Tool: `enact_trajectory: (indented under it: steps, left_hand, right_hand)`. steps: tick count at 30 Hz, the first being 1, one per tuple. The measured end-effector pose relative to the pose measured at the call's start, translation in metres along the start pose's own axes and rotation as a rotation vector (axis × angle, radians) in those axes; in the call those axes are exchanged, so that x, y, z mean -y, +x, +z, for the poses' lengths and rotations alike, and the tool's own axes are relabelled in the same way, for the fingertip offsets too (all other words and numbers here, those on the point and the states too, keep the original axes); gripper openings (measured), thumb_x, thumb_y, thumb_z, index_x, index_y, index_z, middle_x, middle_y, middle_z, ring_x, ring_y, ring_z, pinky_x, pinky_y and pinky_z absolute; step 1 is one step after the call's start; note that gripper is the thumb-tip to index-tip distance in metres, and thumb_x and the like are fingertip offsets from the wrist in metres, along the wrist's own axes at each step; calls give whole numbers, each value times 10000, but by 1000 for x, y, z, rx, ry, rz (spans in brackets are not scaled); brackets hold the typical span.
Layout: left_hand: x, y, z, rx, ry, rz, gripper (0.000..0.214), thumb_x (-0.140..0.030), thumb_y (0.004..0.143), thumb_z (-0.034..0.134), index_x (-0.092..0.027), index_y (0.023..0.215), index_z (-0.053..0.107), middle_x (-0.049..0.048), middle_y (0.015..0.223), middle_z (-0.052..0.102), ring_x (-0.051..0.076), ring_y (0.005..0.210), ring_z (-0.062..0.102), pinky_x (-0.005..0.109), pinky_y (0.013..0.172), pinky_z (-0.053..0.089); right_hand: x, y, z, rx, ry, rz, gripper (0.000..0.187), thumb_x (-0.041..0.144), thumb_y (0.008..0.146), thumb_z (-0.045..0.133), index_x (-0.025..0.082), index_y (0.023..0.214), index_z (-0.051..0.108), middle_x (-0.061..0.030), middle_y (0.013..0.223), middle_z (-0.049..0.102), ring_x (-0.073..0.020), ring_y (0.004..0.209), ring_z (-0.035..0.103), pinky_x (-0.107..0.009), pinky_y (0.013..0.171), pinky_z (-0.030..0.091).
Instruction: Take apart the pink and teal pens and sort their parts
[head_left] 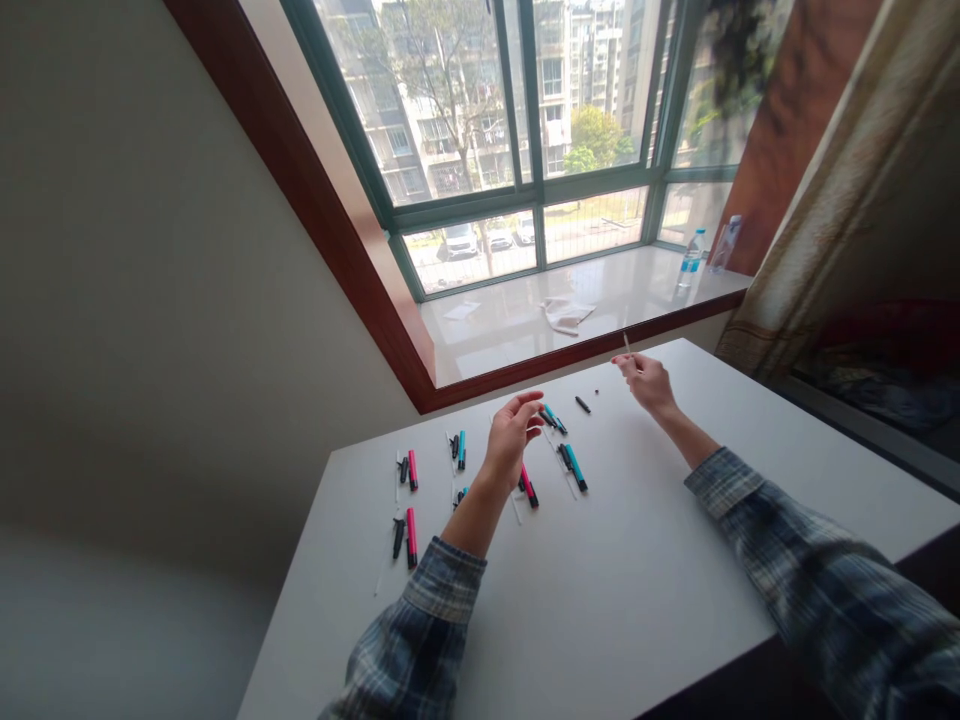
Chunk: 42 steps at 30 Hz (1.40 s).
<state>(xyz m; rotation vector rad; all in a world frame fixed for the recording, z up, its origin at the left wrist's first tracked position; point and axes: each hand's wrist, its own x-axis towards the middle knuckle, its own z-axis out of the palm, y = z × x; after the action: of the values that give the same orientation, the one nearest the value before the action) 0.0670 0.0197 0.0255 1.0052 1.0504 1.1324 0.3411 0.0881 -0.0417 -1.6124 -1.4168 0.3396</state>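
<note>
Pinching thin rod [627,343] upright in right hand [648,383] near far edge of table [615,580]; poising left hand [511,437] half-open, apparently empty, above table's pen parts [577,468], grouped likely against mixing.

Plaid in dark blue, grey and off-white is worn, the loosely cut left sleeve [409,645] and right sleeve [814,580] crossed by pale stripes. Each is finished with a cuff [447,580] in the same checks; the left hand [511,435] and right hand [648,382] are left bare.
</note>
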Motion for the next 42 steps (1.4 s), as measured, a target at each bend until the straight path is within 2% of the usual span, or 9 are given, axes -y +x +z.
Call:
enact_trajectory:
  steps: [3, 6, 14, 17, 20, 24, 30, 38, 42]
  left_hand:
    - [3, -1, 1, 5, 23, -8, 230, -256, 788, 722, -186, 1004, 760, 53, 913, 676, 135, 754, 603, 278, 751, 449]
    - [1, -2, 2, 21, 46, -17, 249, -266, 777, 716, -185, 1010, 750, 54, 927, 677, 134, 762, 601, 278, 751, 443]
    - [3, -1, 3, 38, 54, -40, 278, -290, 744, 717, -182, 1000, 726, 50, 927, 674, 130, 768, 587, 271, 758, 434]
    - [5, 0, 2, 41, 48, -47, 275, -290, 735, 725, -186, 990, 727, 43, 923, 672, 126, 765, 583, 270, 758, 431]
    - [5, 0, 2, 42, 47, -51, 273, -292, 734, 729, -187, 986, 728, 38, 923, 668, 121, 762, 578, 269, 761, 429]
    - [4, 0, 2, 41, 51, -51, 273, -295, 735, 729, -189, 986, 729, 40, 928, 674, 125, 765, 581, 275, 768, 433]
    - [4, 0, 2, 45, 50, -53, 275, -298, 735, 728, -190, 988, 731, 42, 929, 678, 125, 763, 583, 275, 767, 435]
    - [10, 2, 1, 40, 44, -59, 281, -295, 728, 744, -189, 988, 738, 49, 923, 691, 127, 759, 589, 279, 761, 440]
    - [15, 5, -1, 59, 32, -29, 288, -301, 738, 764, -181, 999, 752, 37, 901, 683, 115, 748, 584, 283, 791, 455]
  right_hand:
    - [-8, -4, 19, 69, -139, -13, 314, 441, 917, 613, 182, 936, 788, -75, 817, 749, -224, 756, 661, -300, 710, 462]
    - [-7, -7, 32, 115, -254, -14, 277, 423, 903, 662, 181, 945, 791, -80, 835, 763, -234, 783, 676, -303, 740, 461]
    - [-8, -4, 37, 179, -396, -35, 195, 266, 947, 621, 179, 975, 793, -128, 999, 784, -249, 900, 704, -299, 794, 464]
    - [-8, -4, 39, 172, -395, -41, 232, 248, 973, 581, 162, 1051, 782, -151, 1070, 771, -255, 936, 704, -302, 801, 470]
    - [-4, -6, 40, 174, -368, -68, 244, 250, 989, 556, 181, 1056, 780, -131, 1121, 764, -240, 944, 705, -291, 785, 472]
    - [3, -10, 42, 174, -331, -102, 205, 253, 972, 582, 216, 1046, 769, -78, 1023, 788, -221, 876, 712, -281, 752, 468]
    - [7, -14, 46, 173, -298, -124, 161, 303, 923, 655, 228, 984, 784, -65, 897, 799, -233, 792, 714, -293, 718, 471]
    - [5, -13, 45, 155, -209, -177, 161, 276, 895, 673, 225, 997, 786, -63, 909, 799, -235, 803, 716, -301, 719, 476]
    - [17, -18, 36, 123, -142, -210, 228, 362, 946, 629, 203, 1046, 759, -65, 911, 787, -213, 747, 695, -296, 703, 475]
